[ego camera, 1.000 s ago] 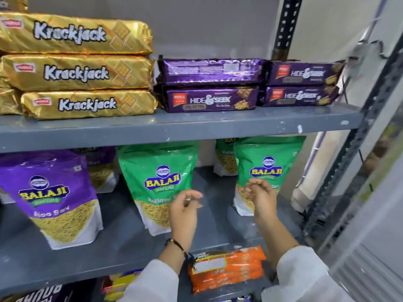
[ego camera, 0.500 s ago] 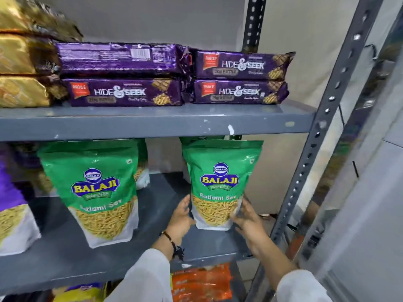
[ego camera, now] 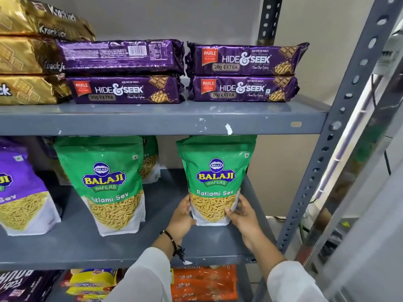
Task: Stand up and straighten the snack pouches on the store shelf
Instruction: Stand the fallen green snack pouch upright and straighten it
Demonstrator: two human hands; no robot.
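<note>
On the grey metal shelf (ego camera: 72, 247), a purple sev pouch (ego camera: 19, 192) and a green Ratlami Sev pouch (ego camera: 111, 188) stand upright. Farther right, the left hand (ego camera: 182, 216) and right hand (ego camera: 243, 215) press flat against the sides of a second green foil pouch (ego camera: 216, 182) near the shelf's right end. Uneven pressure could topple it off that edge.

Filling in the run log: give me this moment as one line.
step: straightening | object: right green Ratlami Sev pouch, upright on middle shelf | left hand: on its left edge | right hand: on its right edge
</note>
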